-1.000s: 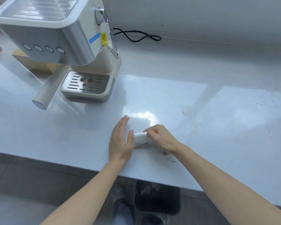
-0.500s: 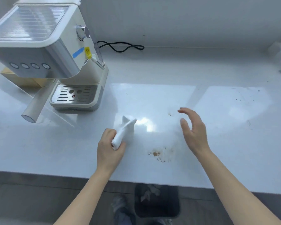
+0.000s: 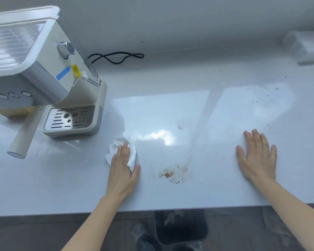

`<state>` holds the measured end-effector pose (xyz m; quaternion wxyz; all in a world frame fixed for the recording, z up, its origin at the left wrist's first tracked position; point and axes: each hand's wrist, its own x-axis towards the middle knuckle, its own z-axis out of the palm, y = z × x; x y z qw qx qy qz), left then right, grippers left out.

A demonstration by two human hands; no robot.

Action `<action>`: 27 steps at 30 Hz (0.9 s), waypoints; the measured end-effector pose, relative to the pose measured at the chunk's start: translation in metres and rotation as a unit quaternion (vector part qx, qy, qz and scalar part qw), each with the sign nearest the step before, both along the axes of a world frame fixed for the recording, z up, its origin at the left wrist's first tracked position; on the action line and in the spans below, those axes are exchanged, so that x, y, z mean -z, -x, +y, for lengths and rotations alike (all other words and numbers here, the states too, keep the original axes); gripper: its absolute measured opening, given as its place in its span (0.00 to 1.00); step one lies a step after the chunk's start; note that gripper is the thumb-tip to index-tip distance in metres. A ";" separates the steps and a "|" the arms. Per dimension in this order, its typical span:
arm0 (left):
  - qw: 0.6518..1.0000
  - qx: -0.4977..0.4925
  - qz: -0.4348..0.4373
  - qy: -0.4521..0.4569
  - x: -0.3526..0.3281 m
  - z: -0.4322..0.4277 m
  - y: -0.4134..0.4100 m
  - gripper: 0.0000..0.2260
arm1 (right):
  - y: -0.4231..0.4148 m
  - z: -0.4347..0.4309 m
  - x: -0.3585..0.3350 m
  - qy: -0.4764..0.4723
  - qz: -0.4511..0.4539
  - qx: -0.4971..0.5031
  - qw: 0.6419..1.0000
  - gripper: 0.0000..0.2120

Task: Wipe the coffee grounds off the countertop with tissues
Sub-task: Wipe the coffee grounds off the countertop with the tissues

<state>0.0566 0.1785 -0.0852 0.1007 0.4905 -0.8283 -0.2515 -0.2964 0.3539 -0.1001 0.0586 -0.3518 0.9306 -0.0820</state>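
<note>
Left hand point(image 3: 122, 167) presses tissue point(image 3: 112, 151) on tabletop point(image 3: 170, 109), grip spread flat. Right hand point(image 3: 257, 158) flat, spread. Grounds point(image 3: 168, 174) between them.

A kitchen or coffee corner: a cream espresso machine point(image 3: 49, 78) with drip tray point(image 3: 69, 120) stands on a glossy white counter point(image 3: 170, 84), spilled coffee grounds point(image 3: 169, 174) nearby, a black bin point(image 3: 181, 227) on the floor below.

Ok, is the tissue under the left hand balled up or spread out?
Spread out, though crumpled: the tissue shows on both sides of the left hand, whose straight fingers press it onto the countertop.
</note>
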 end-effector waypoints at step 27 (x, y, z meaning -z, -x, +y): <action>0.994 0.081 -0.050 -0.050 -0.002 0.051 0.045 0.26 | 0.003 0.003 0.007 -0.031 -0.010 -0.026 0.999 0.31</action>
